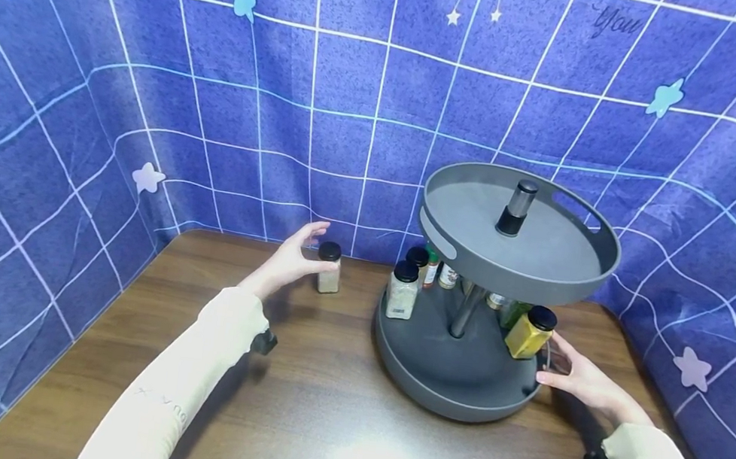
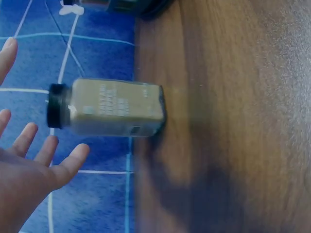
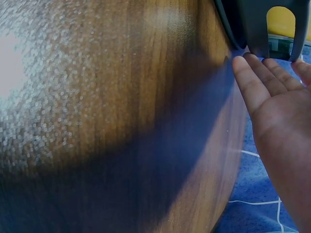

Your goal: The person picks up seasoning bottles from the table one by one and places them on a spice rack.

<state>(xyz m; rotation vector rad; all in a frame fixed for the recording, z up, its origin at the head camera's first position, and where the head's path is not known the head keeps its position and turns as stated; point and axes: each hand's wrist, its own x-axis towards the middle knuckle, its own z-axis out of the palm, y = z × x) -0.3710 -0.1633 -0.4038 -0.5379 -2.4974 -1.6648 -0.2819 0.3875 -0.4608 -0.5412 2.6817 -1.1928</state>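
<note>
A small square spice jar [image 1: 329, 279] with a black lid and pale tan powder stands upright on the table at the back. My left hand [image 1: 289, 260] is spread beside it, thumb and fingers apart; in the left wrist view a gap shows between the fingers and the jar [image 2: 116, 108]. To the right is a grey two-tier turntable rack [image 1: 443, 378]. My right hand [image 1: 586, 379] has its fingertips at the right rim of the lower tier. The right wrist view shows those fingers [image 3: 252, 82] nearly straight, right at the tray's cutout handle.
On the lower tier stand a jar of pale seasoning [image 1: 401, 294], a jar of yellow powder [image 1: 526, 337] and several smaller bottles at the back. The upper tier [image 1: 558, 240] overhangs them around a central post [image 1: 517, 205]. A blue patterned curtain [image 1: 251, 118] borders the wooden table [image 1: 294, 403].
</note>
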